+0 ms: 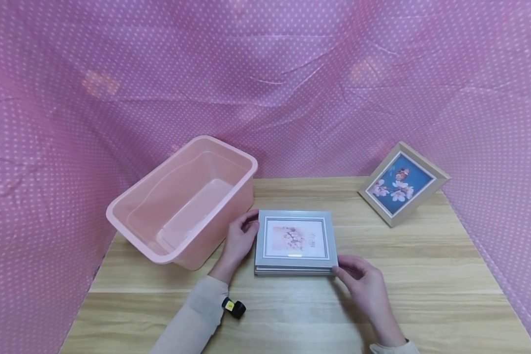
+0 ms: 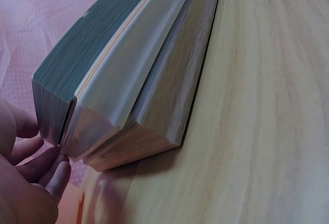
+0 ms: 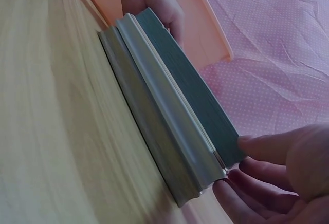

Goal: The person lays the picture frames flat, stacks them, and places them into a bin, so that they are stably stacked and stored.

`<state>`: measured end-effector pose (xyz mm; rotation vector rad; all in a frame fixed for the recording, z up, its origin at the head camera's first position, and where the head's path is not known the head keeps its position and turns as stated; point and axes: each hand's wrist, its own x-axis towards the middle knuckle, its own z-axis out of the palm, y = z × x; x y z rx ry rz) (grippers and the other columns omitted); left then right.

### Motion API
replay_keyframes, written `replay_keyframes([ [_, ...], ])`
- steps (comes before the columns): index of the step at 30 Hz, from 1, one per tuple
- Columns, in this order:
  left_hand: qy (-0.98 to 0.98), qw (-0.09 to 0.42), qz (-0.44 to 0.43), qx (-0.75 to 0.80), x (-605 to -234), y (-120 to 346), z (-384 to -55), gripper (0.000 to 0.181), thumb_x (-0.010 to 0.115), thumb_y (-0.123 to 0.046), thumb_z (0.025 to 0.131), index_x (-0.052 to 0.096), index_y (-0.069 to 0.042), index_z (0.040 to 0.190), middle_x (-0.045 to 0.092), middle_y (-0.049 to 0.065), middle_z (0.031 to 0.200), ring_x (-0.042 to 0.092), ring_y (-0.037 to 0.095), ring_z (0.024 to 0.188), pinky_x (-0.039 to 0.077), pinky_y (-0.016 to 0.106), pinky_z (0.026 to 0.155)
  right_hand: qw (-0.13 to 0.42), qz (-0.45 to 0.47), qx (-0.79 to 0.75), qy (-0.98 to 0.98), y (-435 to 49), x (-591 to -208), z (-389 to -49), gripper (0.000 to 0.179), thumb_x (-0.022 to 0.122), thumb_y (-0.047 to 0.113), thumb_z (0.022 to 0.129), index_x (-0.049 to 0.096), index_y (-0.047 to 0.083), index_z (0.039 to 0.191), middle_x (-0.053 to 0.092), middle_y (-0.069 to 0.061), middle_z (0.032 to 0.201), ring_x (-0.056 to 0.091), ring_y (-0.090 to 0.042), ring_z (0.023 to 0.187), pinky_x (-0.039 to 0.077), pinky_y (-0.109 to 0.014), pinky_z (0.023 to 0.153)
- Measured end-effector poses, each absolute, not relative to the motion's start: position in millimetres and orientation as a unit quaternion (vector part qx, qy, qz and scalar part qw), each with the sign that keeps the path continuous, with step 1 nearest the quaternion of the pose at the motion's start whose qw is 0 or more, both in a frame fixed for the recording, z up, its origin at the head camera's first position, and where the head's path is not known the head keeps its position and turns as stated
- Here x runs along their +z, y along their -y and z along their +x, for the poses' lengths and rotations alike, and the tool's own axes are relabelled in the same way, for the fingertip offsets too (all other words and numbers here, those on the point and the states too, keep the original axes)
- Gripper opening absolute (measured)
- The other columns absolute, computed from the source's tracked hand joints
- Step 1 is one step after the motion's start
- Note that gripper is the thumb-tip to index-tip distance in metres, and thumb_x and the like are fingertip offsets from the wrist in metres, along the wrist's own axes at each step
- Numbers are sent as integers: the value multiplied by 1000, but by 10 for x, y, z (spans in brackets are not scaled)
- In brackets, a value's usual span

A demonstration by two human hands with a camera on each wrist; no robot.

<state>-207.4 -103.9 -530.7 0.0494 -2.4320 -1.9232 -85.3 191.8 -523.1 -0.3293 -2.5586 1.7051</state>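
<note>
A grey-blue picture frame [image 1: 296,215] with a pale blossom print lies face up on top of a stack. Beneath it are a white-silver frame [image 2: 121,80] and a wood-grain frame [image 2: 177,75], their edges roughly aligned. My left hand [image 1: 242,237] holds the top frame's left end, thumb and fingertips against its edge. At the near right corner, my right hand [image 1: 366,286] grips the same frame; its thumb touches the upper edge and its fingers bend in lower down. Fingertips of both hands come close to the white-silver frame's edge.
An open pink plastic bin [image 1: 223,216] stands on the wooden table [image 1: 429,290], just left of the stack. A beige frame [image 1: 418,196] with a blue blossom picture stands tilted at the back right. Pink dotted cloth [image 1: 301,98] hangs behind and along both sides.
</note>
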Motion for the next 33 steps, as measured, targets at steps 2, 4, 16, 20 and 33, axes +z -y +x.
replay_keyframes([
  [2,783,21,12,-621,-5309,1043,-2079,38,63,-1,103,67,2,141,69,23,142,69,38,129,55,49,117,18,-103,551,828,-1927,-5224,-857,27,84,7,92,80,2,118,80,-18,120,71,3,94,60,-12,86],
  [4,781,24,7,-624,-5312,1045,-2087,38,63,1,103,67,4,141,69,24,141,68,39,129,55,49,116,9,-102,551,828,-1940,-5216,-864,28,83,8,94,79,2,121,79,-18,122,70,2,97,59,-12,87],
  [16,760,42,-3,-648,-5266,1047,-2135,35,60,5,103,67,5,138,69,25,141,65,39,137,52,41,120,23,-74,548,833,-2112,-5115,-959,31,75,9,100,74,-1,129,76,-22,131,66,13,102,54,-5,92],
  [20,756,46,-9,-653,-5236,1041,-2127,35,60,5,102,67,5,137,69,25,141,65,39,137,52,40,120,31,-73,541,837,-2186,-5049,-989,32,74,14,102,73,0,131,75,-21,133,64,15,103,51,-2,93],
  [33,746,49,-45,-663,-5019,973,-2091,35,61,1,104,67,4,138,71,22,140,66,38,135,53,41,119,67,-67,508,856,-2398,-4897,-1079,36,70,27,107,72,3,134,75,-19,135,59,23,103,48,2,90],
])
